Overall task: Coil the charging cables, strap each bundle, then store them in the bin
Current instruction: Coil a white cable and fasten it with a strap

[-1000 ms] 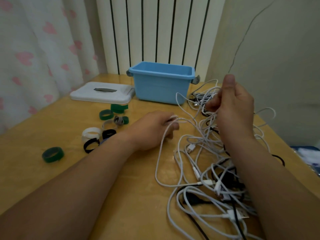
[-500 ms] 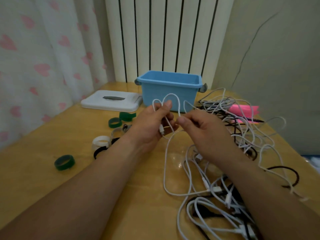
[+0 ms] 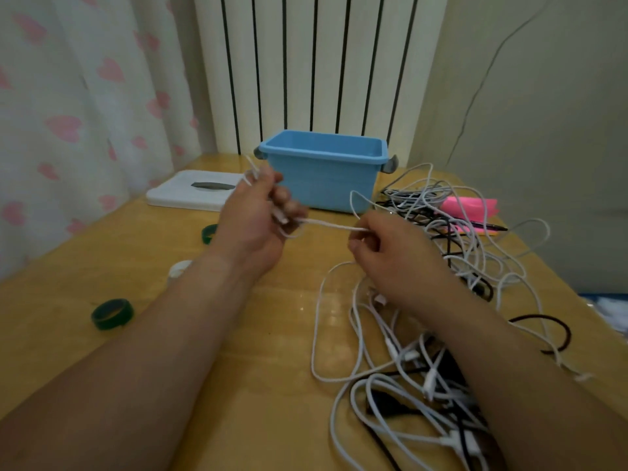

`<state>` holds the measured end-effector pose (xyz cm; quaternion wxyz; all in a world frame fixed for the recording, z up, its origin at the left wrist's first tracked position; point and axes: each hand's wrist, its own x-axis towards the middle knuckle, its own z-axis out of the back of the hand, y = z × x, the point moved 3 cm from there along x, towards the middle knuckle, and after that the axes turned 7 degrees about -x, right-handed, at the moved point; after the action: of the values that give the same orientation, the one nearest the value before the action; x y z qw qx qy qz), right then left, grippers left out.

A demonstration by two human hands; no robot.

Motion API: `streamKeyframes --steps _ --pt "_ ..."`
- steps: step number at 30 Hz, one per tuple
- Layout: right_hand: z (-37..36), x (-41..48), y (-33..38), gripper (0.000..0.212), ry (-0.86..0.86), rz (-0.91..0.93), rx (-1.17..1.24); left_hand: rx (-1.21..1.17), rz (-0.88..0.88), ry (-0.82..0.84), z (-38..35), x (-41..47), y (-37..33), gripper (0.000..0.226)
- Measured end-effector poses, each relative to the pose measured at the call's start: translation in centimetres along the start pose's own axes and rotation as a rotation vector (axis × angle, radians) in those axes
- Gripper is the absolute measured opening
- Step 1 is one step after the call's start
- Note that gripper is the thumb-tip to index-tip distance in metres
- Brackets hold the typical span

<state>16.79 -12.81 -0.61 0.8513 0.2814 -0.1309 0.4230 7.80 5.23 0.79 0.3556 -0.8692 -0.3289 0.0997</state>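
Glossy yellow wooden worktop, white ribbed radiator behind, sheer white curtain with pink hearts left, plain beige wall right, dim light

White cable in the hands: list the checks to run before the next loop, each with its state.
1. Left hand holds loops of the cable: ok.
2. Right hand pinches the cable, stretched between both hands: ok.
3. Cable's tail free of the pile: cannot tell; it drops into the tangle.
4. Green strap lies loose on the table: ok.
5. Bin open, lid beside it: ok.
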Motion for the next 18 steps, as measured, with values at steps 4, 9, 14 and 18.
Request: streamKeyframes --steps 4,9,14,18 --pt "1.7 0.2 -1.4 0.01 -0.154 -0.125 -0.008 0.44 -0.121 -0.008 1.3 0.6 -0.9 0.028" --pt "2.6 -0.1 -0.7 0.02 -0.25 -0.081 -0.1 1.062 -0.248 0.161 -0.4 -1.1 0.3 0.032" --pt "2.3 0.2 -1.6 0.018 -0.171 -0.071 -0.176 1.147 -0.363 0.185 -0.5 -1.2 -0.9 0.03" --pt "1.8 0.3 -1.0 0.04 -0.168 -0.091 -0.003 1.279 -0.251 0.38 -1.7 -2.0 1.5 0.038"
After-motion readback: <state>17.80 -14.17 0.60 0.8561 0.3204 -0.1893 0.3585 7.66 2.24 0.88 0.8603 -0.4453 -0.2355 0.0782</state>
